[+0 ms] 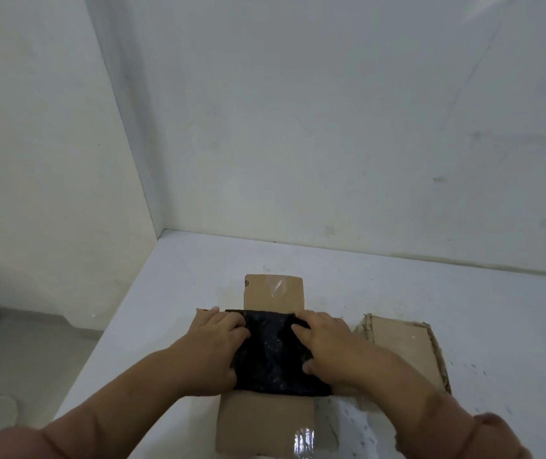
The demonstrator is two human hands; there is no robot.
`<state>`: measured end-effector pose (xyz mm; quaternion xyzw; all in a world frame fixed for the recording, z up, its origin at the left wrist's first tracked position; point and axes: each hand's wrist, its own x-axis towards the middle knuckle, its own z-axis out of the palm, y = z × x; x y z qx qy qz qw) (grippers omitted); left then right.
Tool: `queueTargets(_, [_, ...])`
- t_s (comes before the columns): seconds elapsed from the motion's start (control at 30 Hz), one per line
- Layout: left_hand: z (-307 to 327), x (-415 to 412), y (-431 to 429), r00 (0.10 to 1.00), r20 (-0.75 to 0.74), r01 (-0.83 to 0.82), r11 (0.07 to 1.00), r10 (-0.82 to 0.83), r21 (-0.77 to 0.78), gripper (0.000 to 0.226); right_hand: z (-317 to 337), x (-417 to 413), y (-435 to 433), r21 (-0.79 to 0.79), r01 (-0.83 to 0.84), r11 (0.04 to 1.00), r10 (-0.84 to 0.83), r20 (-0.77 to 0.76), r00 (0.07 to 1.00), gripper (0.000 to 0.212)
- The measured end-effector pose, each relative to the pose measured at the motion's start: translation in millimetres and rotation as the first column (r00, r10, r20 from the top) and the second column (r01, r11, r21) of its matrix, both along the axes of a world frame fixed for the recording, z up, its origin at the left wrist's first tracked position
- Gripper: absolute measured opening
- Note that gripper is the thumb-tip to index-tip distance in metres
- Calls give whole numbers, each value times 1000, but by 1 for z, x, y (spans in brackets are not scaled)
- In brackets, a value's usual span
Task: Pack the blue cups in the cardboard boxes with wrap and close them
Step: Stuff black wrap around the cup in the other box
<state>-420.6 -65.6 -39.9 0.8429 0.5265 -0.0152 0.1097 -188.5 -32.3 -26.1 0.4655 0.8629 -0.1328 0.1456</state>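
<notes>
Both your left hand and right hand press flat-fingered on the black wrap inside the open cardboard box; no blue cup shows, perhaps hidden beneath. Let go and the wrap may spring up, jamming the flaps.

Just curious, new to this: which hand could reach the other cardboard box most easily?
Probably the right hand: the second box lies just beside it, while the left hand is on the far side of the black wrap.
</notes>
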Motion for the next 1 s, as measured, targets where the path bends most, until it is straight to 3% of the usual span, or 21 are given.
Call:
queueTargets(0.13, [0, 8, 5, 980, -160, 118, 993, -116, -2, 52, 4, -15, -5, 97, -180, 979, 156, 214, 964, 71])
queueTargets(0.27, [-11, 20, 11, 938, -274, 223, 975, -212, 8, 46, -7, -29, -12, 226, -263, 938, 200, 267, 943, 46])
queueTargets(0.37, [-10, 21, 13, 938, -284, 207, 978, -198, 3, 50, -12, -32, -14, 237, -213, 948, 160, 223, 962, 36])
queueTargets(0.5, [-4, 13, 9, 952, -266, 169, 985, -154, 32, 42, 1, -23, -10, 144, -153, 978, 112, 261, 959, 59])
queueTargets(0.57, [-2, 12, 5, 929, -355, 132, 989, -103, 60, 43, 10, -20, -6, 151, -207, 967, 149, 325, 934, 61])
queueTargets(0.67, [4, 21, 4, 866, -493, 121, 991, -76, 59, 43, 12, -27, -7, 128, -255, 958, 180, 423, 888, 50])
queueTargets(0.8, [5, 32, 6, 841, -536, 120, 991, -72, 56, 39, 3, -45, -16, 167, -374, 912, 224, 560, 798, 32])
queueTargets(0.87, [1, 32, 6, 849, -526, 108, 993, -62, 58, 39, -4, -45, -20, 189, -342, 920, 198, 529, 825, 33])
queueTargets(1.0, [2, 24, 8, 897, -441, 35, 999, -31, 0, 49, -6, -29, -13, 154, -72, 985, 29, 266, 964, 46])
